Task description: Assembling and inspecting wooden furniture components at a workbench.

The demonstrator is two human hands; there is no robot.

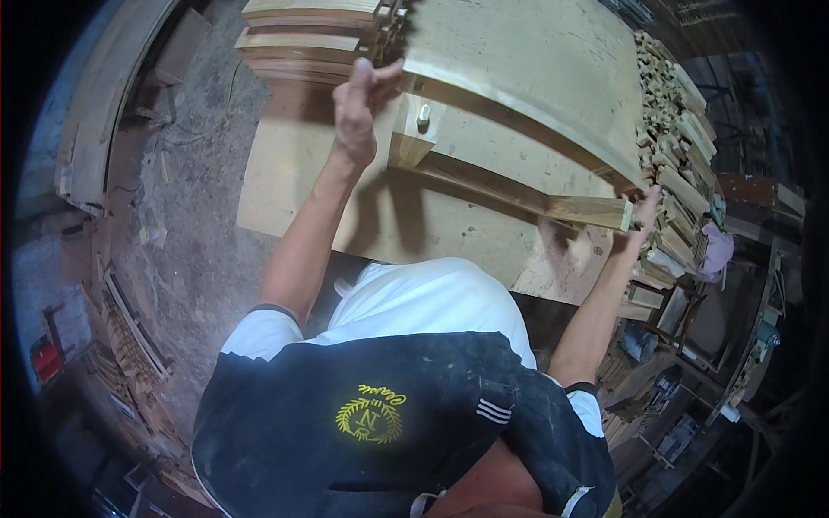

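Observation:
A wooden frame lies in front of me on a pale board-topped table. Its long far rail (527, 125) runs from upper left to lower right. The near rail (484, 177) joins a short block with a rounded peg (423, 116) at the left and another short wooden piece (587, 211) at the right. My left hand (356, 108) is raised at the far rail's left end, thumb apart and fingers partly bent towards it; I cannot tell whether they touch. My right hand (643, 216) has its fingers stretched out beside the frame's right end, its palm partly hidden.
Stacked boards (302, 39) sit at the table's far left. A large pile of cut wood sticks (669, 129) lines its right side, with a pink cloth (717, 248) by it. The table top (535, 43) extends away behind the frame; concrete floor (199, 198) shows at left.

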